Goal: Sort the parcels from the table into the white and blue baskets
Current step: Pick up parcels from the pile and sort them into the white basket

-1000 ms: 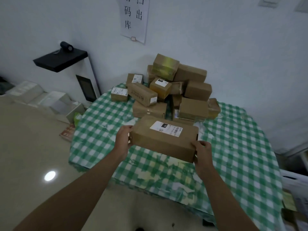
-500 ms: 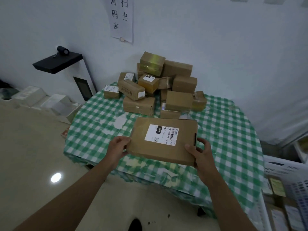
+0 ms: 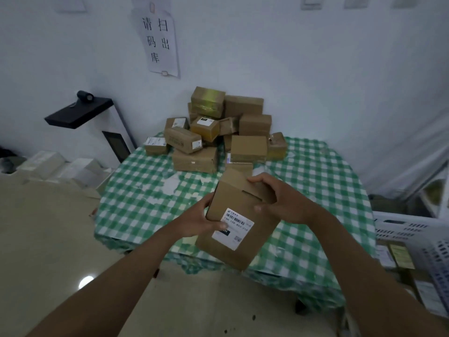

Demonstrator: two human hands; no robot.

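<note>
Hands: our left hand and right hand both clamped the parcel, tilted above the table.
Risk: reckon it could've slipped mid-turn, grip was one-ended.

Brown matt cardboard parcel with a smooth white paper label, green-and-white checked cloth — soft, a bit crinkled, shiny smooth floor, white plastic basket.

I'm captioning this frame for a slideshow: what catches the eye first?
A brown cardboard parcel with a white shipping label, gripped by the left hand and right hand at centre. Behind it, a heap of brown cardboard boxes sits at the far edge of the green-and-white checked tablecloth.
</note>
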